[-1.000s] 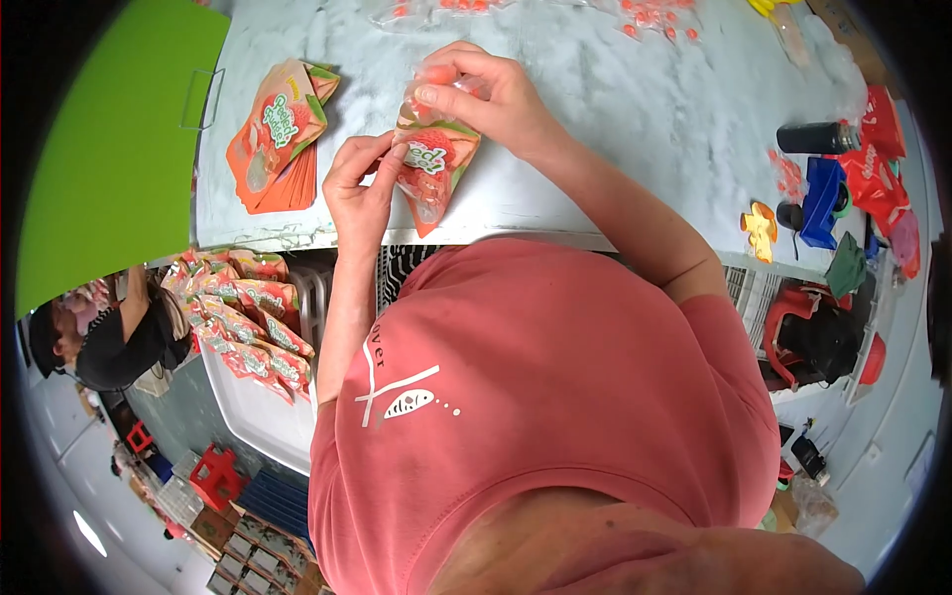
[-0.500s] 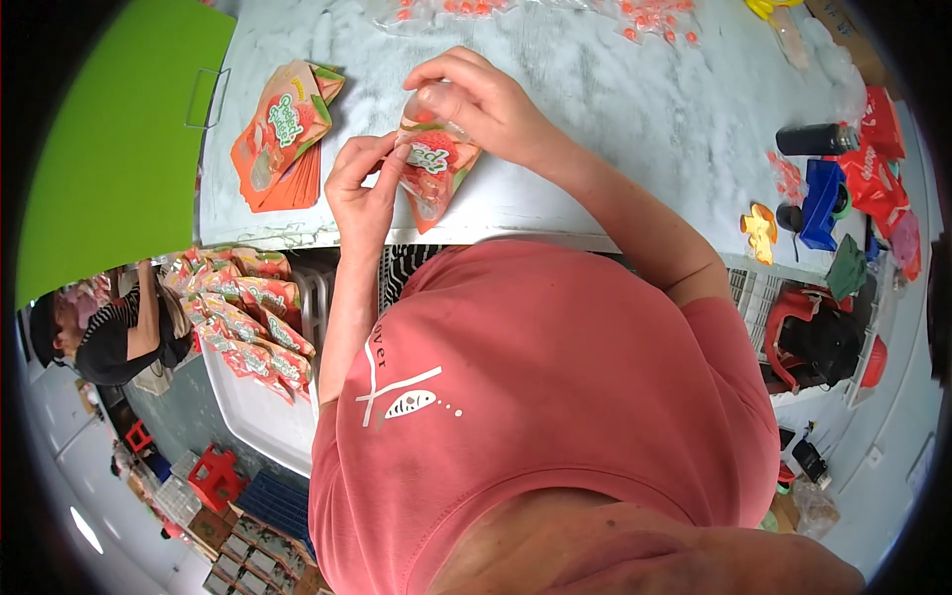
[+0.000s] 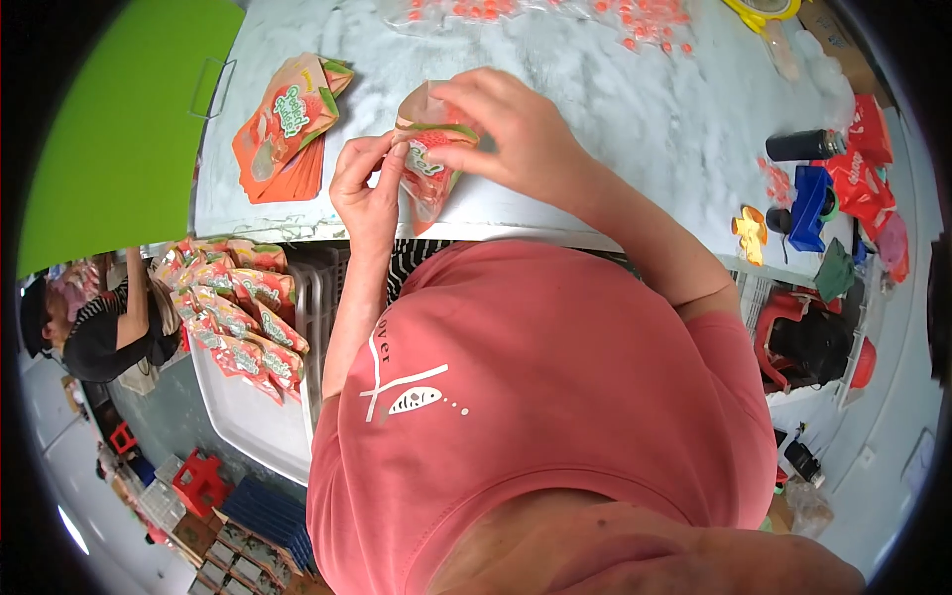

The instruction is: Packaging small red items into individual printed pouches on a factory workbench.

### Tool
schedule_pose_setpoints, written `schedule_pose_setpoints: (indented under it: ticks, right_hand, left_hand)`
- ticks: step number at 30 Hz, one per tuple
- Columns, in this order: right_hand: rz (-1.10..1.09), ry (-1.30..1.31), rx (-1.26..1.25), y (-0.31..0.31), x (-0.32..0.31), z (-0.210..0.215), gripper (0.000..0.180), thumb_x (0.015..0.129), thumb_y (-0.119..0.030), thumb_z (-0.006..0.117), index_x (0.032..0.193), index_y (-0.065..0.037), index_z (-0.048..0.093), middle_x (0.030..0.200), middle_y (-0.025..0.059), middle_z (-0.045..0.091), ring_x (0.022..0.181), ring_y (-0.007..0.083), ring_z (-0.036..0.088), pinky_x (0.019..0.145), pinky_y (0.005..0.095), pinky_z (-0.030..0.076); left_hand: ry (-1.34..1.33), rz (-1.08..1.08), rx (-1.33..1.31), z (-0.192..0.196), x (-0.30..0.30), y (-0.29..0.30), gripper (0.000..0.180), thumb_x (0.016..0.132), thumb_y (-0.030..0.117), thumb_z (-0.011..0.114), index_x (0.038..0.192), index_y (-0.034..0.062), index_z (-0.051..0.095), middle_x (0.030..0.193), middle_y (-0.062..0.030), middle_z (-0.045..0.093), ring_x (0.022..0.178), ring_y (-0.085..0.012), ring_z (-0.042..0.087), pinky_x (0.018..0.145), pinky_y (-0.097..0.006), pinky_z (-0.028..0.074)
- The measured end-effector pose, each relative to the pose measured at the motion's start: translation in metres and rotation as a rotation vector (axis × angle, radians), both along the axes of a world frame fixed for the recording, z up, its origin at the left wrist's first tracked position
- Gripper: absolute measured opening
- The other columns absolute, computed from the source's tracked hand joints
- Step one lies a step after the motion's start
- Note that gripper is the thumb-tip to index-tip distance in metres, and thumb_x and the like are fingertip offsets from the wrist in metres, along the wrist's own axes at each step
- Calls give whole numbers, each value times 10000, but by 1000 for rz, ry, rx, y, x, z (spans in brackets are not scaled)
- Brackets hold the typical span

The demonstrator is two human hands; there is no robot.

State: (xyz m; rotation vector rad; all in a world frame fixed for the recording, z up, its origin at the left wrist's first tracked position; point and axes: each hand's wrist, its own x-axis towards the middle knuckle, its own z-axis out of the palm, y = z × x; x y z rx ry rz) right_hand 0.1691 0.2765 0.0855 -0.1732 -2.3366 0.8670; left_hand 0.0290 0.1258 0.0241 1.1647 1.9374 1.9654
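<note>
At the near side of the worktable I have a red and tan printed pouch with a clear upper part. My left hand pinches its left edge between thumb and fingers. On the pouch's right side my right hand is open, thumb and fingers spread apart. Its fingertips hover near the pouch's top and its thumb lies close to the printed front; whether they touch is unclear. A fanned stack of similar flat pouches lies to the left on the table.
Plump pouches fill part of a white tray below left, beside a person in black. Clear bags of small orange-red pieces lie along the table's far side. Rightward are a dark bottle, a blue holder and red packages.
My right hand has let go of the pouch's top, its fingers spreading and shifting slightly right and down. My left hand keeps its pinch on the left edge.
</note>
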Motion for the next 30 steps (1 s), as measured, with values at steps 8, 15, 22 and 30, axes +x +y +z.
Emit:
schedule_pose_setpoints:
  ticks: [8,15,22,30]
  right_hand:
    - [187,-93,205,1,0,-8,165,849,-91,643,1008,-52,624,1036,60,626,936,264,619,714,375,528]
    - [342,-91,367,-5,13,13,202,820,-37,638,1021,-59,624,1061,34,615,945,244,615,721,359,528]
    - [292,-366,325,7,18,37,167,832,-90,668,993,-54,643,1076,64,614,917,272,601,714,368,513]
    - [419,-448,305,10,26,65,306,822,-169,716,1083,-39,622,1103,97,607,950,315,600,766,401,502]
  left_hand:
    - [78,-91,-69,8,12,-7,191,845,-14,706,1030,17,739,895,-52,649,783,-96,587,670,-209,466]
    - [-206,-265,-317,-11,-37,-26,431,956,249,609,1305,-2,577,1131,-94,649,1045,-156,598,886,-285,473]
    - [-598,-270,-128,-44,-23,-34,143,931,106,661,979,-11,727,916,-6,672,778,-73,576,761,-222,463]
    - [-274,-134,-1,-12,-8,-23,169,953,73,612,1032,-47,703,966,-85,674,837,-125,618,772,-261,499]
